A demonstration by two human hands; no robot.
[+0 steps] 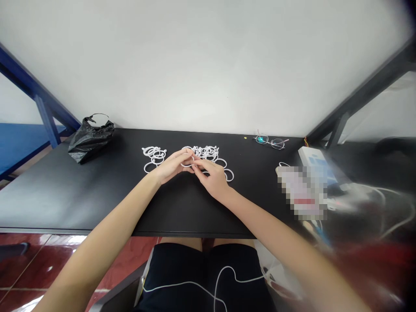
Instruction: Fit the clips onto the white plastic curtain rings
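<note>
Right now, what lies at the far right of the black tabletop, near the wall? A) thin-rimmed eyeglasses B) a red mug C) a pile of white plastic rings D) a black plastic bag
A: the thin-rimmed eyeglasses lie by the wall on the right; the black plastic bag is far left, and the white plastic rings sit mid-table.

Plain white wall point(208, 65), black table point(81, 195) against it, glossy red tiled floor point(35, 260), blue frame point(42, 104) at left
</note>
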